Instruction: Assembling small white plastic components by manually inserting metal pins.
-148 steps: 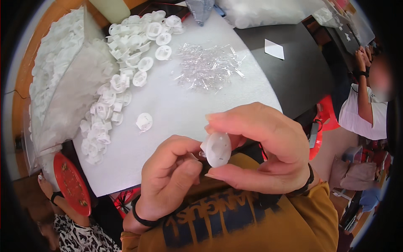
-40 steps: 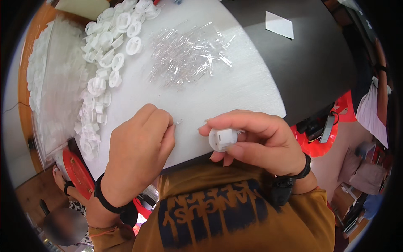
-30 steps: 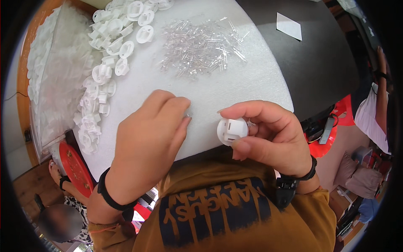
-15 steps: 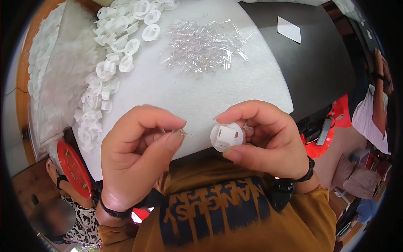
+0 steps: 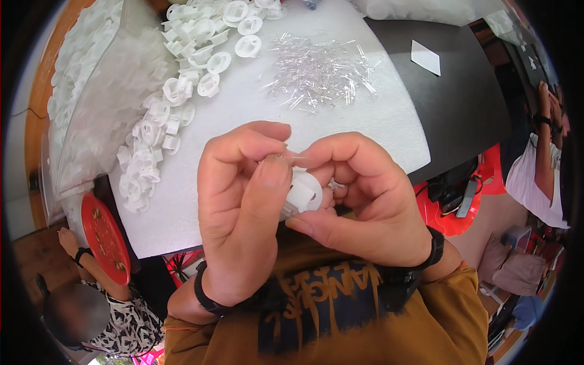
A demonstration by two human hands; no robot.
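My left hand is closed, thumb and forefinger pinching a thin clear pin-like piece whose end points toward my right hand. A white round plastic part, with a raised square middle and slots, is gripped between the thumb and fingers of my right hand. Both hands are close together over the near edge of the white mat, and the left thumb covers part of the round part. Beyond them on the mat lies a loose heap of clear thin pieces.
White plastic parts are piled along the mat's left side, beside a big clear bag full of white pieces. White paper lies on the dark table. A red round tray stands near another person's hand; someone else's hands are far right.
My left hand has moved right, bringing the thin piece up beside the white round part. My right hand has shifted slightly left with the part. The view has shifted a little.
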